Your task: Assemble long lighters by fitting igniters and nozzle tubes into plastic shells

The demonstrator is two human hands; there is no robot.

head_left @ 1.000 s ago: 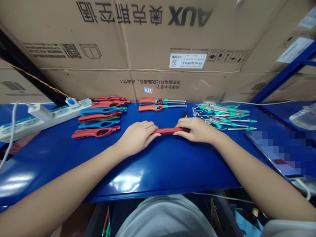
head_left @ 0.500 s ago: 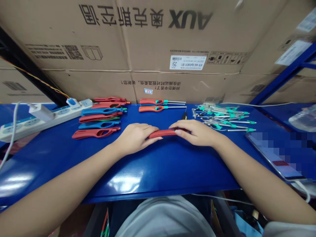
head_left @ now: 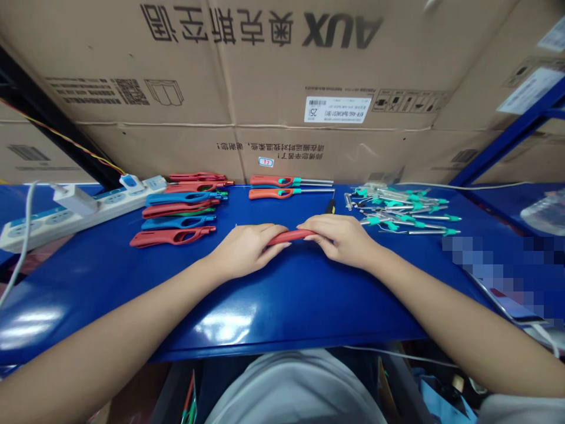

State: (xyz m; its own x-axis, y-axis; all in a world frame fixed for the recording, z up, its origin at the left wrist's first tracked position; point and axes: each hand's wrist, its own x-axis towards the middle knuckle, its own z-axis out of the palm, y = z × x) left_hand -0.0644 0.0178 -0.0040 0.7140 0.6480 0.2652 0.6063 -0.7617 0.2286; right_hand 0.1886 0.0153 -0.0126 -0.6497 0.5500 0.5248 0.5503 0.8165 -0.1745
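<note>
Between my two hands is a red lighter handle [head_left: 290, 236], held above the blue table [head_left: 282, 300]. My left hand [head_left: 247, 247] is closed around its left part, thumb along the near side. My right hand [head_left: 338, 238] is closed on the right end, which the fingers mostly hide. To the left lies a stack of red and blue lighter handles [head_left: 174, 222]. Beyond my hands are two orange-red lighters [head_left: 269, 193] with metal tubes. Right of my right hand sits a pile of metal lighter tubes with green parts [head_left: 410, 206].
A white power strip [head_left: 79, 218] with plugs lies at the left. Cardboard boxes [head_left: 265, 88] stand along the back. A black-tipped tool [head_left: 330, 206] lies behind my right hand. At the right are a phone [head_left: 507, 300] with a cable and a clear plastic thing [head_left: 545, 212].
My right hand has shifted slightly left and its fingers have closed further over the handle's right end. The red handle has turned a little. My left hand keeps its hold.
</note>
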